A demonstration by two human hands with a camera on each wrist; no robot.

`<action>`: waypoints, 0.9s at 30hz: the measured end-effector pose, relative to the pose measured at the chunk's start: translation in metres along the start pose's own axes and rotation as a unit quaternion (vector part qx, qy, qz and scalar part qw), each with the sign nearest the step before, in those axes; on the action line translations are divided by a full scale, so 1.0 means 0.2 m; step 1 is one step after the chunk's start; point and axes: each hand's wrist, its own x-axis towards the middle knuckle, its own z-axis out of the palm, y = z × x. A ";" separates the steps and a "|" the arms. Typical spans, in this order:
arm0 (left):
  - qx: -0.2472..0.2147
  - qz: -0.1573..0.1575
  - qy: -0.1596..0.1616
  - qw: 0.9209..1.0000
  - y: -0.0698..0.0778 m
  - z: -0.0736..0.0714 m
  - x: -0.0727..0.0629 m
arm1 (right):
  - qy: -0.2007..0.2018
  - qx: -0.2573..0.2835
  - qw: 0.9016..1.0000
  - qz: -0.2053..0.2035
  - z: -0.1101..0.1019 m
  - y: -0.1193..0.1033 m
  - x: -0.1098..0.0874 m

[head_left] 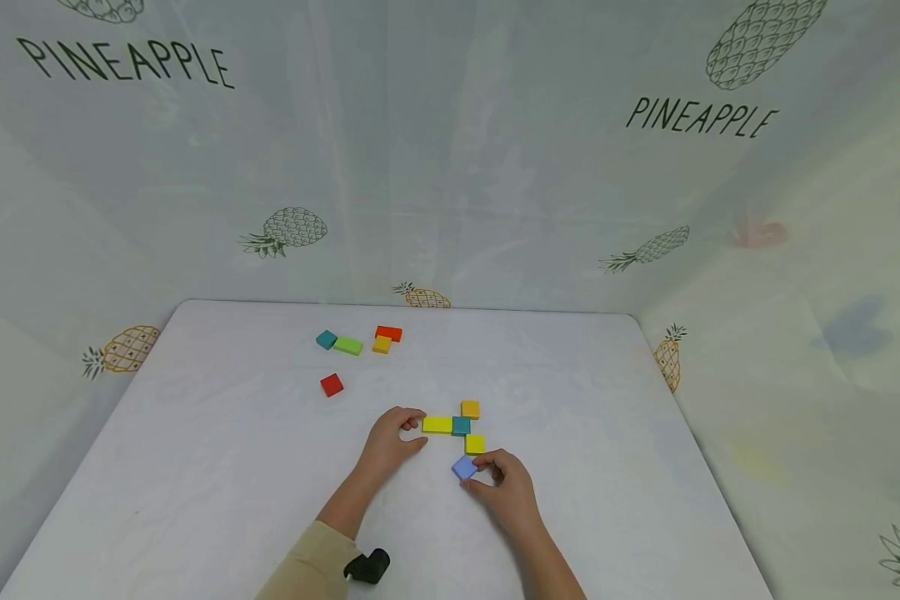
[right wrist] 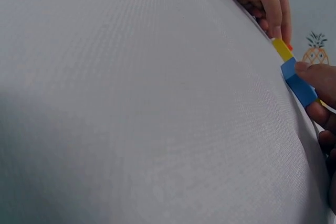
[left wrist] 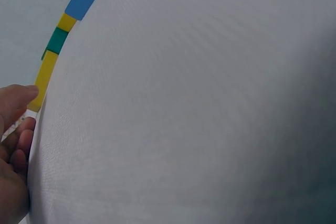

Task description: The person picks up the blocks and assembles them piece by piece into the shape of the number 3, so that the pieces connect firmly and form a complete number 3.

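Observation:
A blue block (head_left: 465, 467) is pinched between thumb and index finger of my right hand (head_left: 506, 492). It sits turned at an angle, just below a yellow square block (head_left: 475, 444). Up and left of that are a teal block (head_left: 461, 426) and, beside it, a long yellow block (head_left: 437, 425). An orange-yellow block (head_left: 470, 409) stands above the teal one. My left hand (head_left: 390, 442) is at the long yellow block's left end, thumb and index finger apart; in the left wrist view a digit touches or nearly touches this yellow block (left wrist: 44, 77).
Farther back on the white table (head_left: 232, 433) lie a red block (head_left: 332, 384), a teal block (head_left: 326, 339), a green block (head_left: 348, 345), an orange block (head_left: 382, 344) and a red-orange block (head_left: 388, 332). A black object (head_left: 368, 567) is by the left sleeve.

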 end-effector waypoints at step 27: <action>0.107 0.027 0.025 0.994 -0.16 -0.57 0.28 | -0.069 0.031 0.997 -0.004 -0.08 0.03 -0.01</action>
